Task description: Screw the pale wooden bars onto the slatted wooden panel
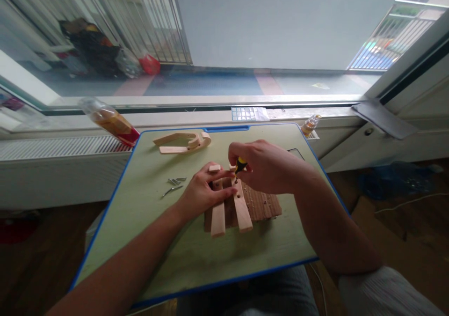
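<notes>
My right hand (257,164) is closed round a yellow and black screwdriver (241,164), its tip pointing down at a screw in a pale wooden piece (243,213). That piece lies on a brown wood-grain block (263,203) dotted with small holes. My left hand (203,187) presses on the pale wood, thumb and fingers to either side of the screwdriver tip. Left of it, a second pale wooden bar (218,220) runs under this hand and over the block. Several loose screws (173,185) lie on the table to the left.
The small table (168,260) has a blue rim. A joined pale wooden frame (184,143) lies at its back left. Dark-edged flat object (296,153) rests behind my right wrist. Bottles (112,124) stand beyond the far edge, near the window sill.
</notes>
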`<state>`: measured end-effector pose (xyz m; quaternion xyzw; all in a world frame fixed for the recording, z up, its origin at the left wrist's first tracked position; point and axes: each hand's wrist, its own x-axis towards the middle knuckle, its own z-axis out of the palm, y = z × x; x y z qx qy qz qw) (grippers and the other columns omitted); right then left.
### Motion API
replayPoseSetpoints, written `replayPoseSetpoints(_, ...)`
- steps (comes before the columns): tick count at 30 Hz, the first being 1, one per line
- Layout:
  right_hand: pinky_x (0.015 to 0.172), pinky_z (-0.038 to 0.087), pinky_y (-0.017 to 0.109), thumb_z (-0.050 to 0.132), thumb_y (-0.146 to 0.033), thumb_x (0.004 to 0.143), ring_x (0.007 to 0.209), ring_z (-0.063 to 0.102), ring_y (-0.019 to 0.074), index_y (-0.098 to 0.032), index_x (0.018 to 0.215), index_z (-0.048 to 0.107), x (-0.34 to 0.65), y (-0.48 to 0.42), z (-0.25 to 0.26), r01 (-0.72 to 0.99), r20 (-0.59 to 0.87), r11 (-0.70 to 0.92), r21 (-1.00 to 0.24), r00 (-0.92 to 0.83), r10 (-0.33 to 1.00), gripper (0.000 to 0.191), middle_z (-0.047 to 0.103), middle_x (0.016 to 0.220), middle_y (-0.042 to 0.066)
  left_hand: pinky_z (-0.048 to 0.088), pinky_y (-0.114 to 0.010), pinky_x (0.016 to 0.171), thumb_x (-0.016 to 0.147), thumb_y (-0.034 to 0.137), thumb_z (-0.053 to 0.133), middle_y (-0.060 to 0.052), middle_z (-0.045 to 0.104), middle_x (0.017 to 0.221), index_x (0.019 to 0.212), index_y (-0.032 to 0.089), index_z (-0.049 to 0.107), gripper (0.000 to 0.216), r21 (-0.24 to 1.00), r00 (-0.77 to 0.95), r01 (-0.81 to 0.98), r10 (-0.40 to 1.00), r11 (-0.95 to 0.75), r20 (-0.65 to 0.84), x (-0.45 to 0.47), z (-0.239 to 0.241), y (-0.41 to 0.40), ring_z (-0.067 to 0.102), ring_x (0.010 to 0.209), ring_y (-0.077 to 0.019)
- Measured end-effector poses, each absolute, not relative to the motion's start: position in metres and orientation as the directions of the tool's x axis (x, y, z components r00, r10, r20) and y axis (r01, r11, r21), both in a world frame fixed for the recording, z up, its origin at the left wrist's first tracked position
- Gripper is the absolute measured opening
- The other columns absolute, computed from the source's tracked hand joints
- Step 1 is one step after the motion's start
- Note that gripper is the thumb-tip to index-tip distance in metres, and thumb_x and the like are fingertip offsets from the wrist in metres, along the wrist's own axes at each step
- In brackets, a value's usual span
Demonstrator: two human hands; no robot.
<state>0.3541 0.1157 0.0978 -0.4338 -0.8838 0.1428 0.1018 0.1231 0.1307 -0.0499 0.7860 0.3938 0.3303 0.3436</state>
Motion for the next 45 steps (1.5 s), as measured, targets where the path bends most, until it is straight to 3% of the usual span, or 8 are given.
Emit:
replayPoseSetpoints(8, 0.062, 0.028, 0.033, 0.061, -0.027, 0.089, 0.067, 0.05, 0.0174, -0.023, 0.09, 0.064, 0.343, 0.12, 0.091, 0.818, 0.106, 0.49, -0.3, -0.482, 0.87, 0.005, 0.068, 0.076, 0.004, 0.055, -0.036, 0.098, 0.085, 0.05, 0.088, -0.006, 0.065, 0.112, 0.119, 0.027, 0.085, 0.042, 0.796, 0.481, 0.393, 0.841, -0.46, 0.249, 0.122, -0.049, 0.131, 0.067, 0.105, -0.0223)
replayPoseSetpoints(16, 0.061, 0.026, 0.034, 0.057, -0.046, 0.1, 0.075, 0.058, 0.0205, -0.02, 0.102, 0.064, 0.342, 0.124, 0.089, 0.875, -0.003, 0.384, -0.296, -0.403, 0.915, 0.027, 0.074, 0.09, 0.01, 0.055, -0.038, 0.102, 0.085, 0.05, 0.088, -0.007, 0.066, 0.117, 0.121, 0.027, 0.085, 0.043, 0.803, 0.489, 0.388, 0.84, -0.452, 0.237, 0.123, -0.047, 0.131, 0.067, 0.109, -0.0244)
replayPoseSetpoints(20, 0.066, 0.034, 0.031, 0.063, -0.038, 0.096, 0.084, 0.06, 0.02, -0.02, 0.109, 0.06, 0.35, 0.122, 0.091, 0.777, -0.003, 0.493, -0.392, -0.537, 0.844, 0.022, 0.073, 0.101, 0.009, 0.056, -0.036, 0.099, 0.086, 0.051, 0.087, -0.006, 0.065, 0.111, 0.12, 0.027, 0.085, 0.042, 0.781, 0.485, 0.418, 0.841, -0.464, 0.24, 0.123, -0.045, 0.13, 0.066, 0.105, -0.023)
replayPoseSetpoints(27, 0.062, 0.032, 0.029, 0.06, -0.02, 0.086, 0.069, 0.052, 0.0154, -0.022, 0.104, 0.065, 0.355, 0.123, 0.097, 0.751, 0.063, 0.515, -0.413, -0.54, 0.839, 0.019, 0.067, 0.08, 0.002, 0.056, -0.036, 0.097, 0.085, 0.052, 0.088, -0.006, 0.063, 0.111, 0.123, 0.026, 0.085, 0.046, 0.79, 0.481, 0.403, 0.841, -0.462, 0.247, 0.122, -0.05, 0.131, 0.066, 0.103, -0.022)
replayPoseSetpoints(34, 0.063, 0.032, 0.032, 0.06, -0.028, 0.09, 0.07, 0.05, 0.0165, -0.022, 0.097, 0.066, 0.351, 0.124, 0.094, 0.794, 0.071, 0.485, -0.368, -0.496, 0.866, 0.011, 0.068, 0.081, 0.004, 0.056, -0.035, 0.094, 0.085, 0.05, 0.088, -0.006, 0.063, 0.109, 0.122, 0.025, 0.085, 0.044, 0.791, 0.487, 0.402, 0.839, -0.462, 0.243, 0.122, -0.048, 0.131, 0.066, 0.101, -0.0213)
replayPoseSetpoints(40, 0.058, 0.026, 0.033, 0.059, -0.031, 0.091, 0.065, 0.04, 0.0162, -0.023, 0.09, 0.059, 0.345, 0.129, 0.086, 0.846, 0.081, 0.428, -0.317, -0.426, 0.901, 0.008, 0.063, 0.074, 0.003, 0.054, -0.034, 0.096, 0.085, 0.048, 0.089, -0.005, 0.064, 0.11, 0.122, 0.027, 0.084, 0.043, 0.803, 0.481, 0.372, 0.837, -0.465, 0.261, 0.122, -0.051, 0.131, 0.066, 0.101, -0.0206)
replayPoseSetpoints(45, 0.058, 0.025, 0.034, 0.056, -0.033, 0.094, 0.066, 0.041, 0.0173, -0.024, 0.095, 0.058, 0.345, 0.126, 0.088, 0.869, 0.023, 0.388, -0.306, -0.401, 0.916, 0.01, 0.064, 0.078, 0.004, 0.055, -0.034, 0.096, 0.083, 0.049, 0.09, -0.004, 0.064, 0.112, 0.122, 0.028, 0.084, 0.044, 0.815, 0.47, 0.37, 0.847, -0.446, 0.251, 0.122, -0.051, 0.131, 0.067, 0.104, -0.0216)
